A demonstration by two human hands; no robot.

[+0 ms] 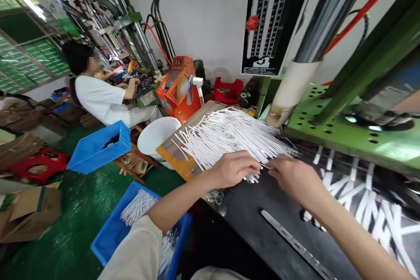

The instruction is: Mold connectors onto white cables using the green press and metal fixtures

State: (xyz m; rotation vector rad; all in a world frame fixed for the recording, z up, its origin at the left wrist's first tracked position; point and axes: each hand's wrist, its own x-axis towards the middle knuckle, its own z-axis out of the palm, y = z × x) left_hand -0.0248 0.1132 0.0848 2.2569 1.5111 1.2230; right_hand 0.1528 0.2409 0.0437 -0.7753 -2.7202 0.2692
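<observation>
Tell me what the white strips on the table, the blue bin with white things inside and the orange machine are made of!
White strips: probably plastic, fairly matte; they're thin, pale and mostly straight, though coated metal could look similar.
Blue bin: likely smooth plastic, one even color throughout.
Orange machine: perhaps painted metal, slightly glossy, with flat, boxy panels.

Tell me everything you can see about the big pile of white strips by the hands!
The pile of white strips has lots of long, skinny pieces, heaped and fanned out messily. They look smooth, maybe plastic. Many point left, with loose ends sticking out; toward the right they look thinner and greyer. Part of the pile lies over a brown-and-orange sheet. The left hand is at its near edge, with white ends showing below.
</observation>
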